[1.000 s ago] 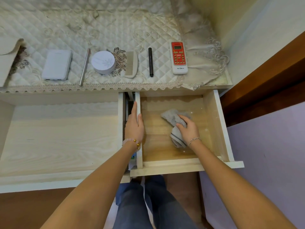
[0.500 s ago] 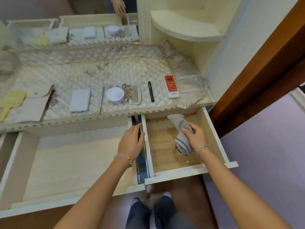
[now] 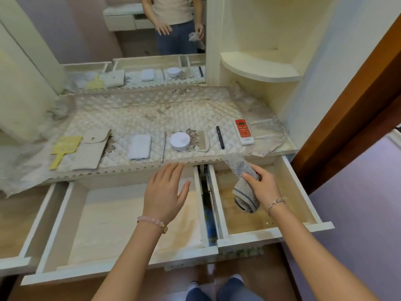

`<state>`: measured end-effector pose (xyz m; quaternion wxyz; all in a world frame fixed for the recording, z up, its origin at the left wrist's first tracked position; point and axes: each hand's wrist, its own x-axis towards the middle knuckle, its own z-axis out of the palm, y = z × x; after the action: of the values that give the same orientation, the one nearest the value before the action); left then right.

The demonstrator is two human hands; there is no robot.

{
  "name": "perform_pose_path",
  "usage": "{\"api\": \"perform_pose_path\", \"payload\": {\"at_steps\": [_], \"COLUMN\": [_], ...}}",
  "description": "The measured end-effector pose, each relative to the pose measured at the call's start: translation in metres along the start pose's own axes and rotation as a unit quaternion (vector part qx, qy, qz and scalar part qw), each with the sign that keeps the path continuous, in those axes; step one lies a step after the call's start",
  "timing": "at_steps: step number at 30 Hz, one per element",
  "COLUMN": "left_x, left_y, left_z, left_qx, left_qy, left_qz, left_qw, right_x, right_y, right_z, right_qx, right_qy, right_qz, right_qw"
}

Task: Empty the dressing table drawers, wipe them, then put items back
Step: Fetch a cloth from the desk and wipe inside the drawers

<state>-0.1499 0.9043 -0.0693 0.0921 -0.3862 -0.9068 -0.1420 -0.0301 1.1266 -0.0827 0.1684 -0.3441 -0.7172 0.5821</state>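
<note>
Three drawers of the dressing table stand pulled out with nothing in them: the right drawer [image 3: 303, 196], the wide middle drawer [image 3: 121, 213] and part of a left drawer [image 3: 19, 216]. My right hand [image 3: 263, 185] grips a grey cloth [image 3: 244, 170] lifted above the right drawer. My left hand [image 3: 166, 190] hovers with spread fingers over the middle drawer, near the table's front edge. On the quilted table cover [image 3: 152, 114] lie a remote [image 3: 244, 131], a black pen [image 3: 219, 137], a comb [image 3: 203, 140], a round white tin [image 3: 179, 141], a metal stick [image 3: 163, 146], a white box [image 3: 140, 147], a beige pouch [image 3: 90, 148] and a yellow hand mirror [image 3: 63, 148].
A mirror [image 3: 134, 35] stands behind the table and shows a person's reflection. A curved corner shelf [image 3: 260, 67] sits at the right. A brown door frame [image 3: 351, 118] borders the right side. My feet [image 3: 217, 285] stand on the floor below the drawers.
My left hand has let go of the right drawer's side wall and opened over the middle drawer. My right hand lifted the cloth out of the right drawer. The view tilted up.
</note>
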Motion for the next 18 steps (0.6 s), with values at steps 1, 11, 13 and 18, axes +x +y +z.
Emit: {"api": "perform_pose_path", "payload": {"at_steps": [1, 11, 13, 18], "left_x": [-0.004, -0.063, -0.082, -0.141], "left_y": [-0.004, -0.027, -0.022, 0.003], "left_z": [-0.004, -0.04, -0.044, -0.051], "left_qx": [0.006, 0.079, 0.091, 0.122], "left_qy": [0.005, 0.046, 0.051, 0.052], "left_qz": [-0.002, -0.133, -0.183, -0.314], "left_qw": [1.0, 0.987, 0.978, 0.94], "right_x": [-0.002, -0.005, -0.007, -0.02], "right_y": [-0.003, -0.024, -0.027, -0.028], "right_z": [0.006, 0.071, 0.081, 0.105], "right_qx": [0.003, -0.015, -0.036, -0.098], "right_qy": [-0.006, -0.162, -0.212, -0.335], "right_qz": [-0.006, -0.066, -0.082, -0.122], "right_qw": [1.0, 0.985, 0.973, 0.929]}}
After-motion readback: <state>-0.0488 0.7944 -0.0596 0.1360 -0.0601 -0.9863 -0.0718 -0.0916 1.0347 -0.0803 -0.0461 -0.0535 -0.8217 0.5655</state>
